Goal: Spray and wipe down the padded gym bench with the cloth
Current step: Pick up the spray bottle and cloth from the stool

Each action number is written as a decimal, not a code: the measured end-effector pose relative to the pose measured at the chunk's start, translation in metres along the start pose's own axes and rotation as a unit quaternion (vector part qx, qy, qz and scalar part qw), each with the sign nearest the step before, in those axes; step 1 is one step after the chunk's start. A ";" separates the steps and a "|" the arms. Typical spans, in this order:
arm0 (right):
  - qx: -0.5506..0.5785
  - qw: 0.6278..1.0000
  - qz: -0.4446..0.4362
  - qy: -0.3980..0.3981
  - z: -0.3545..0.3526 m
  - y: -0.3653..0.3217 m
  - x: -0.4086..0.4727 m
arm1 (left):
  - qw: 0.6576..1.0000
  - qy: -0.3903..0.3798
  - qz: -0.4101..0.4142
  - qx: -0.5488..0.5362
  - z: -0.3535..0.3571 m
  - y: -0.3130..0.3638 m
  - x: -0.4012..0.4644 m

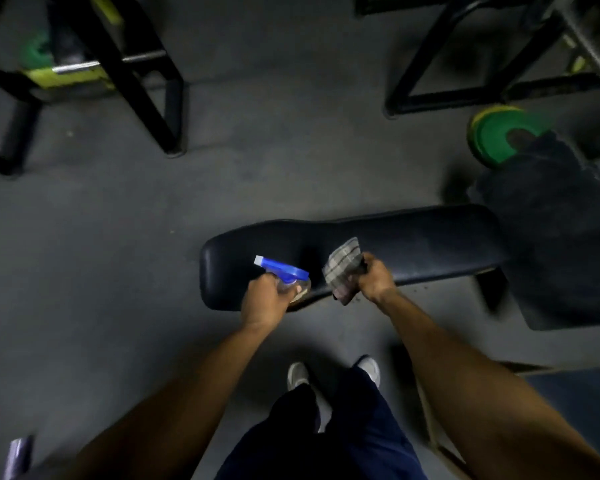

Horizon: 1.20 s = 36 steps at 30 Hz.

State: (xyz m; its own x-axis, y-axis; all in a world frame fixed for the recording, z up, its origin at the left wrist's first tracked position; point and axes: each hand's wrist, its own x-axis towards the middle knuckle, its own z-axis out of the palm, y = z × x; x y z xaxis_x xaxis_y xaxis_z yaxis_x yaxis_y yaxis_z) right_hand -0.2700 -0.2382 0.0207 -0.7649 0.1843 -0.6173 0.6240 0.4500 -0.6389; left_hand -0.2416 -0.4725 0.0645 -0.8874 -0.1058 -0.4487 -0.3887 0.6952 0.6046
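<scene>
A padded gym bench [413, 237] with dark, glossy upholstery is seen lying across the middle of the view on a grey floor [101, 254], its rounded end toward the left and its far end running to the right, where it is met by a dark bulky shape that cannot be made out clearly.

A spray bottle [288, 277] with a clear body and a blue trigger head is held in the left hand [262, 301], the fingers being wrapped tightly around the bottle's body. The white nozzle tip is pointed leftward, over the bench's rounded left end, near its front edge.

A checked grey cloth [342, 268] is clutched in the right hand [374, 277], which is closed into a fist around it. The cloth is bunched, with one corner sticking up over the padding and another hanging down past the bench's front edge. Whether the cloth is touching the padding cannot be told.

Both forearms are seen reaching in from the bottom of the view, and dark blue trousers and pale shoes [297, 374] are visible below, just in front of the bench.

Black metal frames [142, 84] are seen standing at the top left and top right, and a green weight plate [496, 133] is seen beyond the bench's right end.
</scene>
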 end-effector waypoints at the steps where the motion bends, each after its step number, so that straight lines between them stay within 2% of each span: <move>1: -0.026 0.999 -0.013 -0.012 0.009 -0.011 0.008 | 1.000 0.008 -0.019 -0.010 -0.007 -0.007 0.003; 4: -0.075 0.996 -0.039 -0.034 0.040 -0.036 0.040 | 0.998 0.016 -0.043 -0.044 -0.027 -0.021 0.008; 7: -0.102 0.989 -0.063 -0.088 0.072 -0.055 0.073 | 0.995 0.028 -0.079 -0.053 -0.039 -0.036 0.017; 13: -0.107 0.966 -0.076 -0.224 0.149 -0.077 0.137 | 0.976 0.119 -0.136 -0.124 -0.041 -0.071 0.034; 16: -0.118 0.954 -0.079 -0.263 0.185 -0.080 0.161 | 0.961 0.158 -0.153 -0.165 -0.037 -0.080 0.042; 18: -0.108 0.955 -0.056 -0.272 0.205 -0.078 0.176 | 0.960 0.173 -0.157 -0.155 -0.036 -0.082 0.047; 21: -0.086 0.969 -0.007 -0.230 0.215 -0.072 0.188 | 0.963 0.183 -0.153 -0.129 -0.036 -0.081 0.050; 25: -0.136 0.978 -0.023 -0.157 0.194 -0.066 0.182 | 0.969 0.161 -0.145 -0.120 -0.036 -0.083 0.046; 27: -0.124 0.977 -0.041 -0.168 0.182 -0.063 0.169 | 0.975 0.141 -0.133 -0.105 -0.038 -0.082 0.046; 32: -0.007 0.959 -0.102 -0.263 0.156 -0.073 0.116 | 0.985 0.085 -0.114 -0.099 -0.047 -0.067 0.047; 36: 0.065 0.946 -0.196 -0.248 0.124 -0.090 0.061 | 0.998 0.033 -0.033 -0.034 -0.054 -0.044 0.051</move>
State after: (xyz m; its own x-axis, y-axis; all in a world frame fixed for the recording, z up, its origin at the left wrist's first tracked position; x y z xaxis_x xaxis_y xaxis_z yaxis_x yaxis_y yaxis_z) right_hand -0.3527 -0.3758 -0.0160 -0.7925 -0.4224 -0.4400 0.3464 0.2822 -0.8947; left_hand -0.2830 -0.5469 0.0503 -0.8722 -0.1979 -0.4473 -0.4616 0.6354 0.6190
